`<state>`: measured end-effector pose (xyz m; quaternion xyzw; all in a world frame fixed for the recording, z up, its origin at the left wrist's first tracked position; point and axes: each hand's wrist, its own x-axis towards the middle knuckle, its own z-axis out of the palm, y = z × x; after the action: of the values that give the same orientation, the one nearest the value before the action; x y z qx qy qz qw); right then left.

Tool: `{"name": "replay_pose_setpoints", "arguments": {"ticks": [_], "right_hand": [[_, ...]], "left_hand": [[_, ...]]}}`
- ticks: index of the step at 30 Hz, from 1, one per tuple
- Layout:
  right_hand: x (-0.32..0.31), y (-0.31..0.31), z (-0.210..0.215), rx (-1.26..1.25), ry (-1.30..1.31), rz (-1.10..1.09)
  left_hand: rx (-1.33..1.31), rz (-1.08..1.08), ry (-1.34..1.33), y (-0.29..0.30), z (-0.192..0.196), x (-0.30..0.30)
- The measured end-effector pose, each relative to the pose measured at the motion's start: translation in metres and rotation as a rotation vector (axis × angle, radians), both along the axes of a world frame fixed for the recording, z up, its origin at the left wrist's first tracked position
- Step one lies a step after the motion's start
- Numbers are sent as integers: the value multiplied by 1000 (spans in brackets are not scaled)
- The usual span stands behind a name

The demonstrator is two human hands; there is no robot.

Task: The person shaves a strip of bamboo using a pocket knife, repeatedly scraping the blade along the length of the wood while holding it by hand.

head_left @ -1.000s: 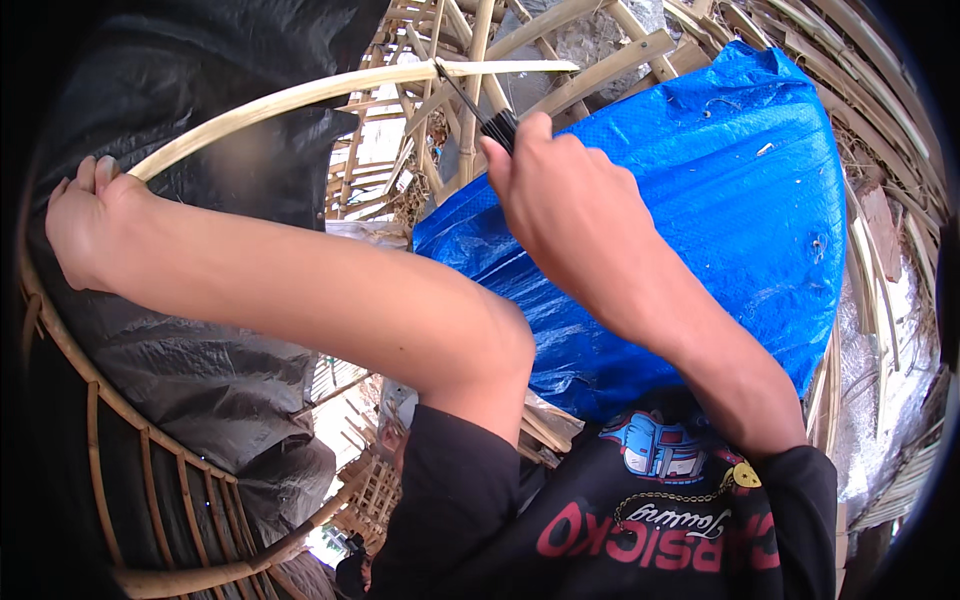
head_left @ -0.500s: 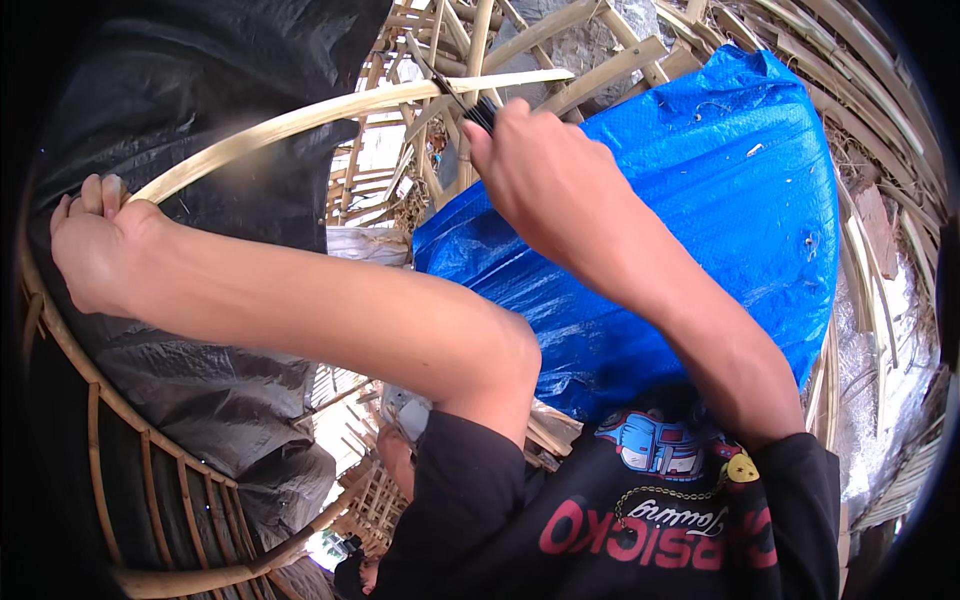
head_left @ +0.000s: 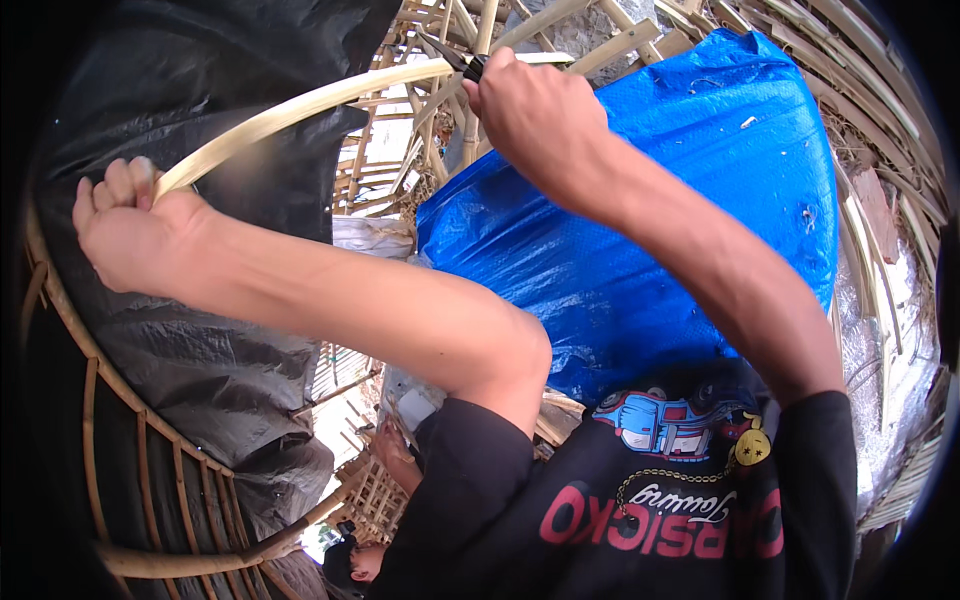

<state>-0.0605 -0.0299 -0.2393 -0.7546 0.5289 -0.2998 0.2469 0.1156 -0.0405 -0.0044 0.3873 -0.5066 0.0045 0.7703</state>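
Note:
A pale bamboo strip [head_left: 300,104] arches from the left side toward the top middle, its far end reaching past my right hand. My left hand [head_left: 135,225] is closed around its near end, with the arm stretched out to the left. In my right hand [head_left: 540,115] is a knife [head_left: 443,49] with a dark blade and black handle. The blade crosses the strip close to my right fist; whether it cuts into the strip cannot be made out. My right fingertips are partly hidden behind the back of the hand.
A blue tarp [head_left: 700,190] spreads below my right arm. Black plastic sheeting [head_left: 230,50] hangs on the left above a curved bamboo frame [head_left: 150,565]. Split bamboo pieces [head_left: 860,90] lie at the upper right. Another person [head_left: 362,560] shows at the bottom, left of my sleeve.
My left hand has shifted right and slightly down. My right hand, the knife and the far part of the strip have moved up a little. Both grips stay closed.

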Motion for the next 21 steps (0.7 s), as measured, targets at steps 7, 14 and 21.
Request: {"name": "replay_pose_setpoints", "arguments": {"ticks": [7, 14, 21], "right_hand": [[-31, 38, 0, 183, -176, 99], [-16, 52, -1, 237, -99, 41], [-38, -31, -48, 59, -34, 50]], "left_hand": [[-96, 274, 15, 7, -14, -26], [-30, 208, 35, 17, -17, -20], [-38, 198, -26, 18, -12, -44]]}}
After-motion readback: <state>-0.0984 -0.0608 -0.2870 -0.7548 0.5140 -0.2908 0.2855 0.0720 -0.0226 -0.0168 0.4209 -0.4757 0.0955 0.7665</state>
